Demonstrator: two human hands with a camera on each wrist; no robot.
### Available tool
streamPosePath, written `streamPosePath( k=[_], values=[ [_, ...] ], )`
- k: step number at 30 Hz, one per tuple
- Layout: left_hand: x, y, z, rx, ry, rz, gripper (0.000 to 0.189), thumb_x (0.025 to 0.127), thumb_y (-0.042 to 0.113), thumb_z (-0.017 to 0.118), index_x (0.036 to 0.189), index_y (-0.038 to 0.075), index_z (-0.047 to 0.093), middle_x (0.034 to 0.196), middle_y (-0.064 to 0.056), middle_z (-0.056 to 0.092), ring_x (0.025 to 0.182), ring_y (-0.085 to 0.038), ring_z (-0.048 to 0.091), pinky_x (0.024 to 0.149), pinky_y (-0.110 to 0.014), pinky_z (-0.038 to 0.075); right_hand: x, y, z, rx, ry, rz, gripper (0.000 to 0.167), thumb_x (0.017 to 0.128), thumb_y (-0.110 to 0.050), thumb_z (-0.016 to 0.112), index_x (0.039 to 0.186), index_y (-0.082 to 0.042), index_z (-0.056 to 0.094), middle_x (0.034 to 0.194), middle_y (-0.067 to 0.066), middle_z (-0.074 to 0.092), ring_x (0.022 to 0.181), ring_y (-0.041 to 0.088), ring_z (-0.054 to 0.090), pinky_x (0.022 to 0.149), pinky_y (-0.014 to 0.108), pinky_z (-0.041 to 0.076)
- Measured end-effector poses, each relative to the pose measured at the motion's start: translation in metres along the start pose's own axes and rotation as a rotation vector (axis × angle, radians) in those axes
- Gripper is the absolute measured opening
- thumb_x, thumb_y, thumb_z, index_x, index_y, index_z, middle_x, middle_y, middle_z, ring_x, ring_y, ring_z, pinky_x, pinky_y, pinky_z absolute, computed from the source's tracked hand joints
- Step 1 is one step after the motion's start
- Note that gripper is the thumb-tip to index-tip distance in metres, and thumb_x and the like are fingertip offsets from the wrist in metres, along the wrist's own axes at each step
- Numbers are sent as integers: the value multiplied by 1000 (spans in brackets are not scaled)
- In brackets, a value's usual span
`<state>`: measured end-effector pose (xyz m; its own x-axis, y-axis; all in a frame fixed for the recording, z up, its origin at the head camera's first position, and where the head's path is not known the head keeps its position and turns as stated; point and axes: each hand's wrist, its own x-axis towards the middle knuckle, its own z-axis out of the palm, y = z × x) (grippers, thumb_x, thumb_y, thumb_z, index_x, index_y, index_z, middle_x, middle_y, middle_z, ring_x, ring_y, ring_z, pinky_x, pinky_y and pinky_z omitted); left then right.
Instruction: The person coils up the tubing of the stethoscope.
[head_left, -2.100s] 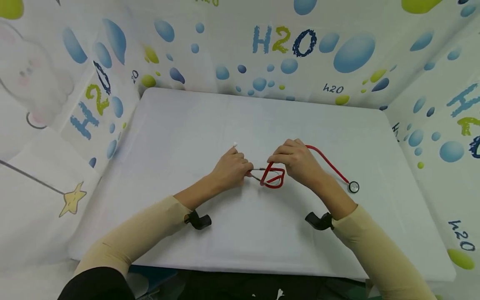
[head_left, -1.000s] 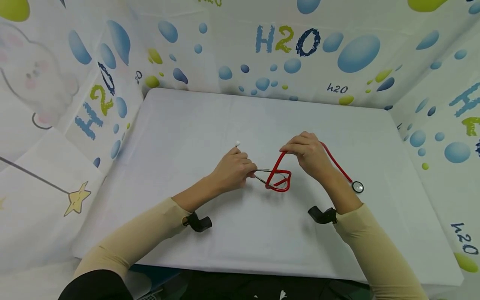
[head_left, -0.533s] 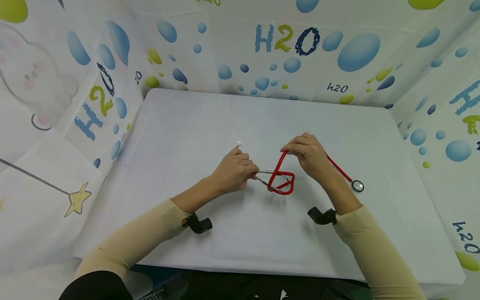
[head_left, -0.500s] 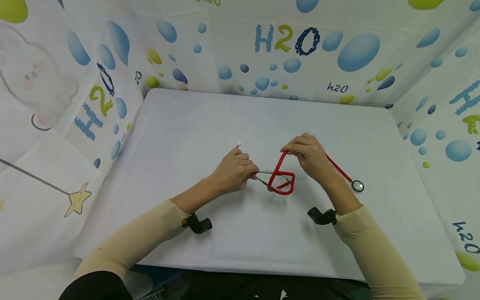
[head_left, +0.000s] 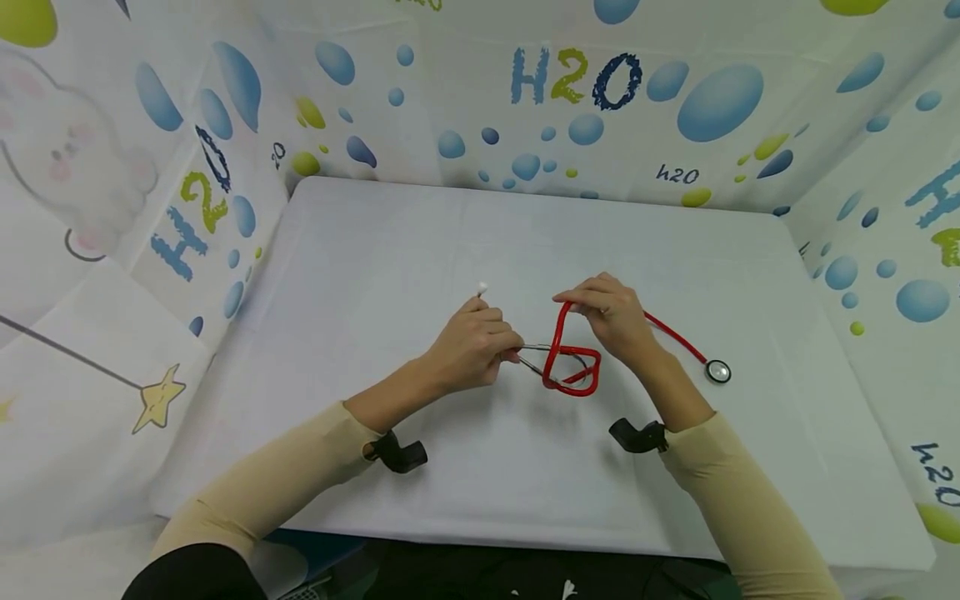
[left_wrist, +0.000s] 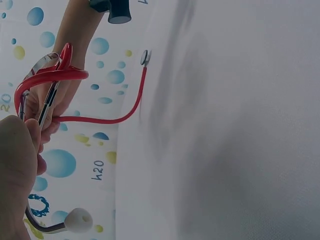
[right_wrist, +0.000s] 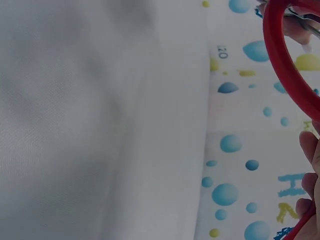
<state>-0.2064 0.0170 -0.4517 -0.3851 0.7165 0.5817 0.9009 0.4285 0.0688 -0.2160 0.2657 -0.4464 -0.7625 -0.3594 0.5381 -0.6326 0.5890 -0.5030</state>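
Observation:
A red stethoscope (head_left: 581,392) is held between both hands above the white table. My left hand (head_left: 472,346) grips its metal ear tubes (left_wrist: 48,102), and a white ear tip (left_wrist: 79,220) sticks out past the fingers. Red tubing is looped around the metal tubes in a loose knot, close to the right of this hand. My right hand (head_left: 609,315) pinches the red tubing above that loop. From behind it the tubing runs right to the round chest piece (head_left: 717,372) at the table surface. In the right wrist view a thick red curve of tubing (right_wrist: 285,60) shows large.
The white table (head_left: 375,250) spreads around the hands. Curtains printed with drops and "H2O" (head_left: 576,77) stand behind and at both sides. Each wrist wears a black camera mount (head_left: 637,435). Dark clothing shows below the table's front edge.
Over two seconds the looped tubing and left hand shift slightly right. My right hand rises and moves right, drawing tubing up, then comes back a little left and down in the last half second.

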Motion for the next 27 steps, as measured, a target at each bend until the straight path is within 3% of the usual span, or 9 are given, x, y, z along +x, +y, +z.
streamPosePath(
  k=[8, 13, 19, 27],
  values=[
    [4, 6, 0, -37, 30, 3, 9, 83, 24, 72, 80, 16, 74, 73, 8, 71, 64, -10, 53, 74, -29, 37, -2, 1, 7, 116, -8, 29, 21, 80, -1, 68, 98, -8, 75, 82, 6, 70, 78, 12, 52, 65, 14, 42],
    [5, 10, -2, -72, 33, -14, 10, 83, 24, 71, 80, 15, 73, 72, 8, 71, 64, -10, 52, 74, -29, 37, 0, 2, 14, 190, -11, -19, 22, 79, -1, 68, 99, -5, 74, 83, 8, 72, 78, 15, 55, 67, 11, 42],
    [7, 12, -3, -88, 37, -29, 11, 83, 24, 72, 81, 14, 74, 73, 7, 71, 64, -10, 52, 74, -29, 37, 2, -1, 21, 223, -6, -49, 23, 83, -13, 63, 101, -2, 72, 83, 11, 72, 78, 18, 56, 68, 11, 41],
    [14, 12, -5, -97, 93, -17, 11, 81, 25, 73, 77, 15, 73, 65, 8, 66, 61, -10, 48, 72, -29, 35, 10, -34, 20, 303, 23, -67, 18, 75, 18, 64, 91, 12, 70, 83, 21, 58, 72, 22, 47, 68, 9, 36]
  ],
)
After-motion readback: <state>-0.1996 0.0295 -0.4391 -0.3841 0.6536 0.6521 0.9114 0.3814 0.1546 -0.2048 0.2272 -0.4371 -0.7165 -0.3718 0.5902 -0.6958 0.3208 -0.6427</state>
